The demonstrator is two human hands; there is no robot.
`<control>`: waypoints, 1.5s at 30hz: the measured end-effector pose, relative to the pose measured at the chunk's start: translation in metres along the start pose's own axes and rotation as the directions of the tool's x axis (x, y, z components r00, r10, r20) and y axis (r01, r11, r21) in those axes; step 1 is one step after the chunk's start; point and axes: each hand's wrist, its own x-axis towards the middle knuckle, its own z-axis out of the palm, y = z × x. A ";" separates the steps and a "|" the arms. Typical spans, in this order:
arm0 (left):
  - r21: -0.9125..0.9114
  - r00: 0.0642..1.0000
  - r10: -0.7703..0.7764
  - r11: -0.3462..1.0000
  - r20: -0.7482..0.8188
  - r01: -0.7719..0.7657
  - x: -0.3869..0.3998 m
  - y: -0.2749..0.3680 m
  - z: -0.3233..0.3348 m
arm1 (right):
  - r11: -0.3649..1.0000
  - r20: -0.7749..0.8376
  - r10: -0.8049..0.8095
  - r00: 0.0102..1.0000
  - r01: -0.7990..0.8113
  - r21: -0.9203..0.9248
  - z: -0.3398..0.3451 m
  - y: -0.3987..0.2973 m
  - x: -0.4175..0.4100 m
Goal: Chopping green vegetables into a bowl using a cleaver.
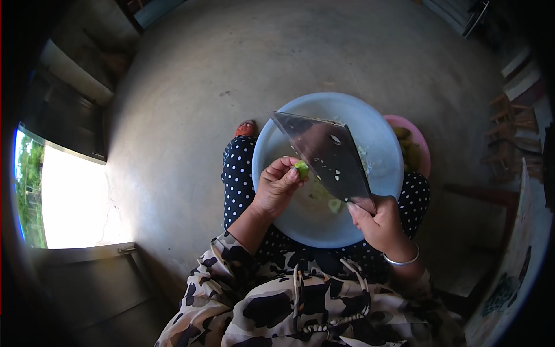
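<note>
Pinched between the thumb and fingers of my left hand [277,184] is a small piece of green vegetable [301,169]. My right hand [379,223] grips the handle end of a broad cleaver [331,156], whose dark blade has a hole and a few pale bits stuck to it. The blade slants over a light blue plastic basin [381,143], with its lower left edge close to the vegetable piece; whether they touch I cannot tell. Inside the basin lie pale green slices [334,205] and small chopped bits [362,152]. The blade hides part of the basin's inside.
A pink basin [422,139] with several green-brown vegetables [409,149] stands beyond my right knee. Bare concrete floor [195,86] surrounds me. An open doorway [73,195] lets in bright light at left; wooden stools [503,139] stand at the right.
</note>
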 end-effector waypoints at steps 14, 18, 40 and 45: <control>-0.211 0.948 -0.211 0.941 0.238 0.263 0.002 0.005 -0.015 | 0.908 -0.211 -0.375 0.903 0.312 -0.279 -0.002 0.018 0.018; -0.056 0.956 0.192 0.981 0.221 -0.184 -0.016 -0.012 -0.023 | 0.727 -0.098 -0.447 0.889 0.297 -0.620 0.012 0.042 0.018; 0.063 0.880 -0.451 0.893 0.152 0.447 -0.041 -0.032 0.008 | 0.683 0.001 -0.402 0.916 0.301 -0.666 -0.014 0.033 -0.033; 0.080 0.859 -0.474 0.880 0.192 0.468 -0.030 -0.039 0.028 | 0.640 -0.087 -0.304 0.949 0.136 -0.756 -0.033 0.031 -0.044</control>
